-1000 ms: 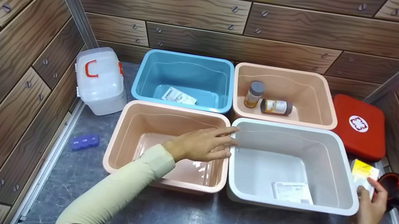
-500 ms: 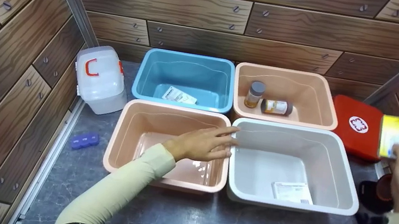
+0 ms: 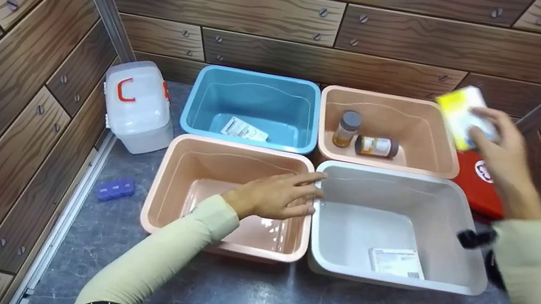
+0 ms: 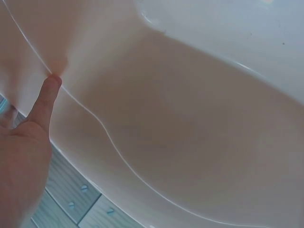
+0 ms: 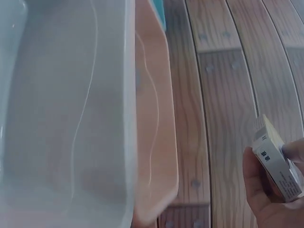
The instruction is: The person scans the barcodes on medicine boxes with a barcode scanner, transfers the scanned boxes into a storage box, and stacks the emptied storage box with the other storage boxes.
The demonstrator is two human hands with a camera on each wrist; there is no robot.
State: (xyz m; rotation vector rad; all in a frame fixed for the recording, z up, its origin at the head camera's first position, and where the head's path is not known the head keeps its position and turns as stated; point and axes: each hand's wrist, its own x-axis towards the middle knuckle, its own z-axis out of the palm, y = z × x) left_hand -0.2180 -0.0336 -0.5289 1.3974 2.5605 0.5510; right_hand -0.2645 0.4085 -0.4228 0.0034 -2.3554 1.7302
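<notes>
My right hand point(image 3: 504, 149) grips a yellow-and-white medicine box point(image 3: 461, 113) between thumb and fingers, held up over the right end of the back peach bin point(image 3: 440, 161). The right wrist view shows the printed side of the medicine box point(image 5: 278, 166) in the fingers. With fingers stretched out, my left hand point(image 3: 277, 193) rests at the shared rims of the front peach bin point(image 3: 167, 158) and the grey-white bin point(image 3: 391, 279). Inside the grey-white bin lies a white box point(image 3: 398, 261). The back peach bin holds one upright bottle point(image 3: 346, 128) and one lying bottle point(image 3: 376, 146).
A blue bin point(image 3: 192, 103) with a white box point(image 3: 245, 129) stands at the back left. Beside it is a clear case with a red handle point(image 3: 140, 106). A purple pill organizer point(image 3: 116, 189) lies on the left. The red first-aid case point(image 3: 477, 188) is partly hidden by my right arm.
My right hand has lifted the medicine box from beside the grey-white bin, up past the first-aid case, then left to the back peach bin. The left hand has stayed in place.
</notes>
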